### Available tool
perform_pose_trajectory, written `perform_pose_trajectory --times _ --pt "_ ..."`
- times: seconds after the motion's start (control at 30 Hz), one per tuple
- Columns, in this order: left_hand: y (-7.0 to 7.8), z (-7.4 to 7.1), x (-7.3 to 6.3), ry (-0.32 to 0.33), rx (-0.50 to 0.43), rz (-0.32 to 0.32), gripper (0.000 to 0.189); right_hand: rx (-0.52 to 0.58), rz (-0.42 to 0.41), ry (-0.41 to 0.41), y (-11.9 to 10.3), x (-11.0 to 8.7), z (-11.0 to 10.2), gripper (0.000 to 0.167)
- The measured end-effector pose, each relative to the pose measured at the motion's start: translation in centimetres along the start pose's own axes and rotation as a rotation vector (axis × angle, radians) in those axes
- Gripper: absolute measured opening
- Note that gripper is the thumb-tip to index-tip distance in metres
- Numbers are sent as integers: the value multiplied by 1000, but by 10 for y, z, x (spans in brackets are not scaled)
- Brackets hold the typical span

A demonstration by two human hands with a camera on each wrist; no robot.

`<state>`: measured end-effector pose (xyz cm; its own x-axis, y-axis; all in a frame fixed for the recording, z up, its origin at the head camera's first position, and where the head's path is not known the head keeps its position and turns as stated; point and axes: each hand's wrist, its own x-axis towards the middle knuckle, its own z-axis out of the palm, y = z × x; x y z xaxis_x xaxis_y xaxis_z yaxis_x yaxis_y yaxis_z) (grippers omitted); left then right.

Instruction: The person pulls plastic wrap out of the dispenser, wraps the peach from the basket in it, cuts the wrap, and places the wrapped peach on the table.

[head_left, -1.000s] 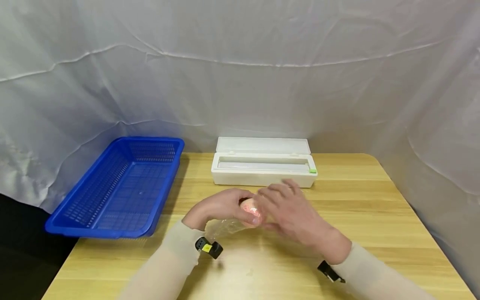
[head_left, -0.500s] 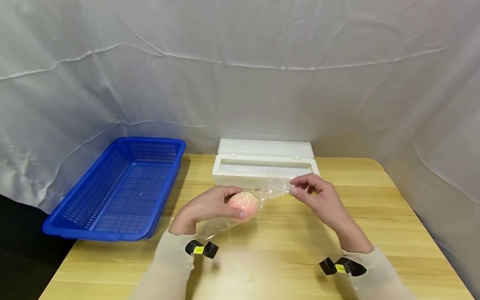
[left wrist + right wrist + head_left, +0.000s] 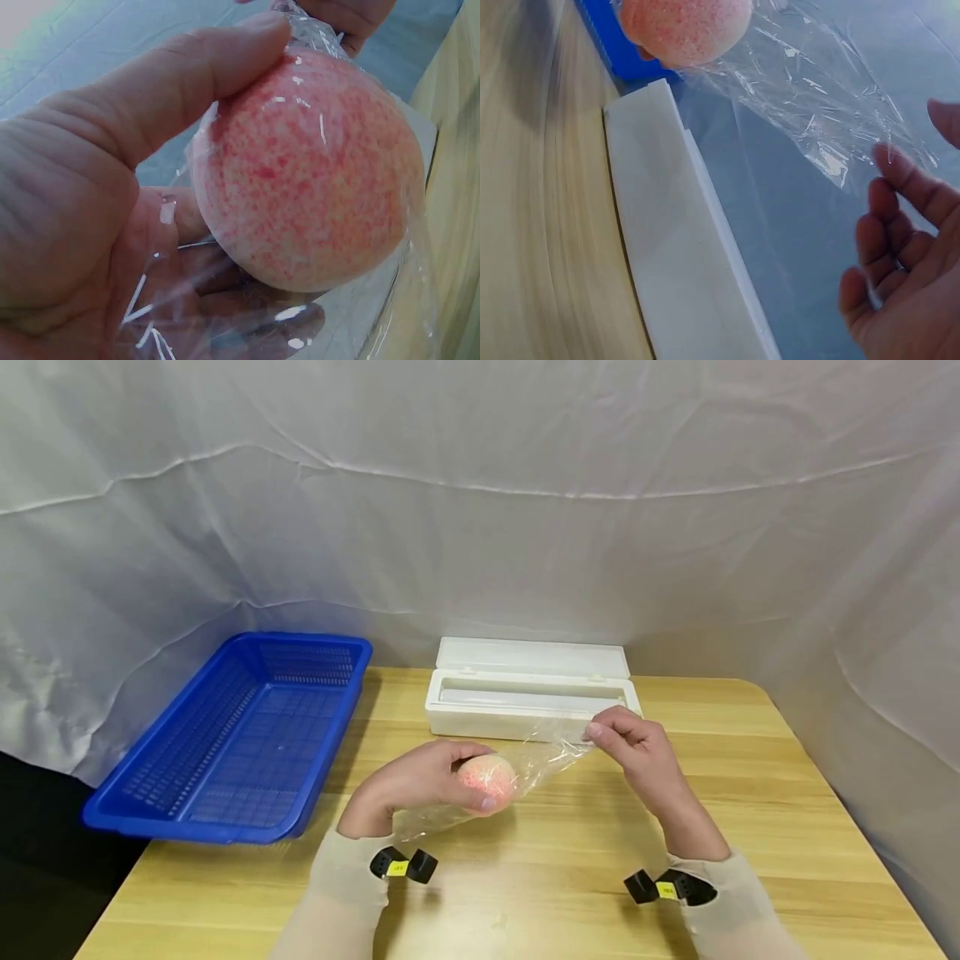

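A pale pink, red-speckled peach (image 3: 489, 783) is wrapped in clear plastic wrap (image 3: 319, 30). My left hand (image 3: 427, 781) grips the peach, with the thumb across its near side and the other fingers behind and under it. From the peach, a loose end of the plastic wrap (image 3: 551, 762) stretches up to the right. My right hand (image 3: 637, 758) holds that end at its fingertips, level with the front of the white box. More of the film hangs below the left palm. In the right wrist view, the fingers (image 3: 900, 169) are bent beside the crinkled film.
A long white wrap box (image 3: 525, 722) stands behind the hands with its lid (image 3: 532, 656) raised and a roll inside. At the left stands a blue plastic basket (image 3: 187, 828) over the table edge. The wooden table (image 3: 750, 827) meets grey cloth at the back and right.
My right hand has moved from beside the peach out to the right, drawing the film into a stretched strip. My left hand has shifted slightly left, keeping its grip on the peach.
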<state>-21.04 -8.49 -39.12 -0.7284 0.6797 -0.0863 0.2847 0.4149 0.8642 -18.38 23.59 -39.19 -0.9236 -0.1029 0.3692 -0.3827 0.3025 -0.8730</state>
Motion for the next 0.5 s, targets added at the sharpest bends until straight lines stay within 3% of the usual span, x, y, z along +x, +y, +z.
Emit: perform_pose_trajectory --times 0.1,0.17,0.23,0.33,0.43,0.5 --pt "3 0 -2 8 42 -8 51 -121 63 -51 -2 1 3 24" --pt "6 1 -4 18 83 -12 52 -119 136 -63 -5 2 6 26" --pt "9 2 -4 26 113 -5 54 -63 227 -32 -8 3 9 26" --pt "13 4 -6 26 121 -12 59 91 336 79 -11 3 13 26" --pt "16 5 -6 14 106 -14 63 204 371 162 -14 2 14 28" --pt "17 5 -7 9 109 -15 63 211 357 156 -14 0 13 28"
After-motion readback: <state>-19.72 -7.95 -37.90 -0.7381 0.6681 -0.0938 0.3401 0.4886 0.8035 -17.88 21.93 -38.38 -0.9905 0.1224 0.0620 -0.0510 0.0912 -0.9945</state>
